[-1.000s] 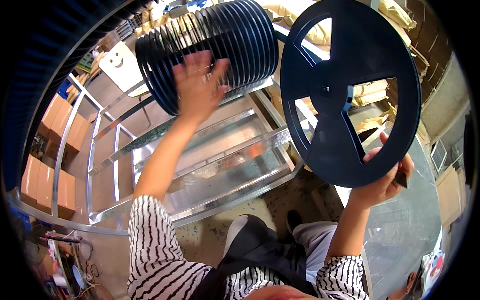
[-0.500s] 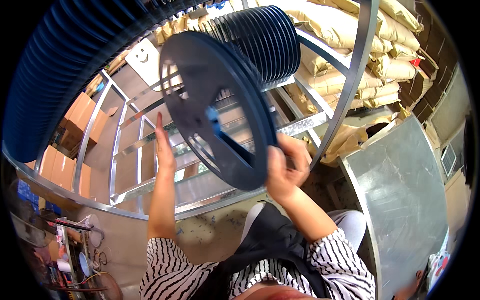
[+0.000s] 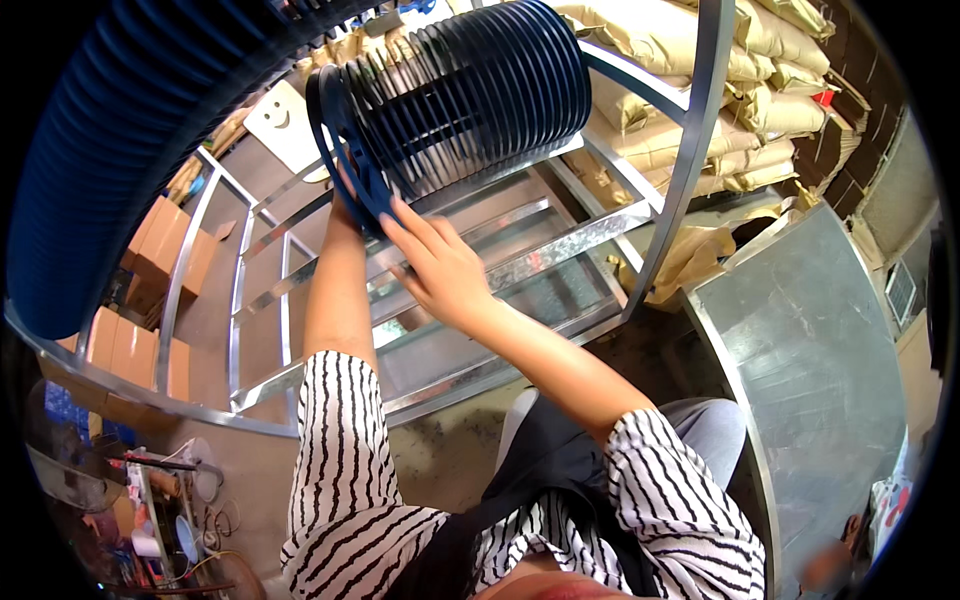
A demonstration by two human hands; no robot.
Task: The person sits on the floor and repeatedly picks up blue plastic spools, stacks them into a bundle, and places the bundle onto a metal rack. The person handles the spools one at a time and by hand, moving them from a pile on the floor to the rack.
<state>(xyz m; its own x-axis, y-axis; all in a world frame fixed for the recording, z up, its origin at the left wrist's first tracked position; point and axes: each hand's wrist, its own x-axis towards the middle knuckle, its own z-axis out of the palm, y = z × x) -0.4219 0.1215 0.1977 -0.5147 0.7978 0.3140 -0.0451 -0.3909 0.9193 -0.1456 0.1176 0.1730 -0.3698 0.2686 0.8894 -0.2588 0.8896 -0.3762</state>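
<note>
While a metal rack of pale rails fills the middle of the scene, a grey table stands on the right, and a long bank of blue ribbed discs curves along the far left edge. Pale paper sacks are piled at the far right, and brown boxes stand on the left beyond the rack. On the far side of the rack lies a row of dark reels, its long axis running from left to right and rising slightly toward the far right. At the left end of this row is the end reel, on edge and leaning, its flat faces set roughly across the row's axis. It lies ahead of the person and somewhat to the left. The left hand is the nearer, set at the reel's left side and partly behind it, with some fingers showing through an opening; whether they close on the reel cannot be told. The right hand comes in from the near right, fingers extended and close together, thumb apart, its fingertips at the reel's lower right edge; actual contact there is uncertain. Much of the left hand is covered by the reel, the bank of discs is cut off by the dark rim of the view, and the overlapping edges make any gap between the end reel and its neighbour hard to make out.
</note>
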